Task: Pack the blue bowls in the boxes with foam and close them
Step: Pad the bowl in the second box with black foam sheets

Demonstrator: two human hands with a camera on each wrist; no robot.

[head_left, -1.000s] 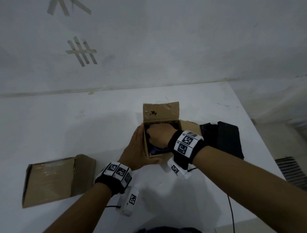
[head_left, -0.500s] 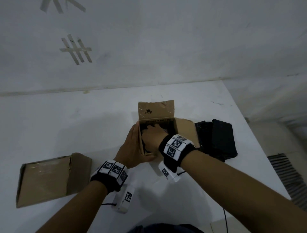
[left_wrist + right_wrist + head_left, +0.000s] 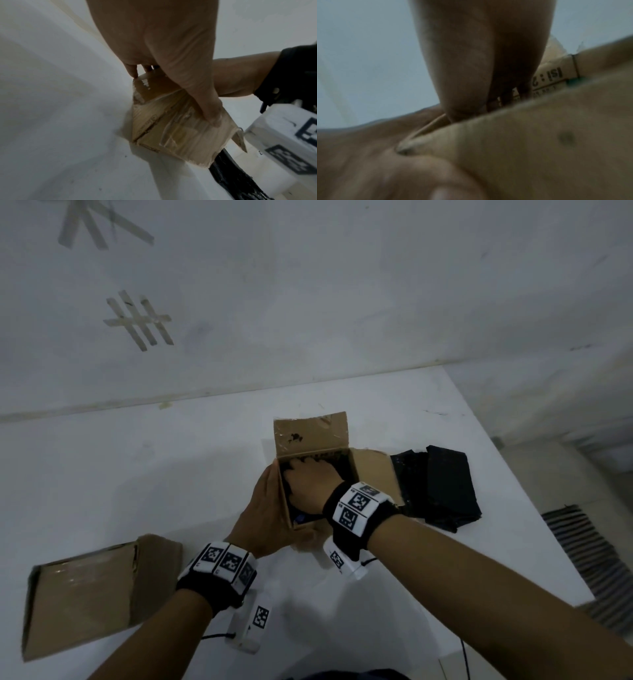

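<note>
An open cardboard box (image 3: 371,474) stands mid-table with its far flap up. My left hand (image 3: 263,508) grips its left wall, the thumb (image 3: 209,112) lying across the near wall of the box (image 3: 171,128). My right hand (image 3: 308,479) is down inside the box, its fingers (image 3: 506,94) reaching straight in onto dark foam; their tips are hidden. A sliver of the blue bowl (image 3: 300,518) shows under the right wrist at the box's near end. The rest of the bowl is hidden.
A stack of black foam sheets (image 3: 442,487) lies just right of the box. A second, closed cardboard box (image 3: 85,594) lies on its side at the near left. The table's right edge (image 3: 534,508) is close to the foam.
My right hand has gone deeper into the box and toward its far wall. Less of the blue bowl shows. The left hand keeps its hold on the box.
</note>
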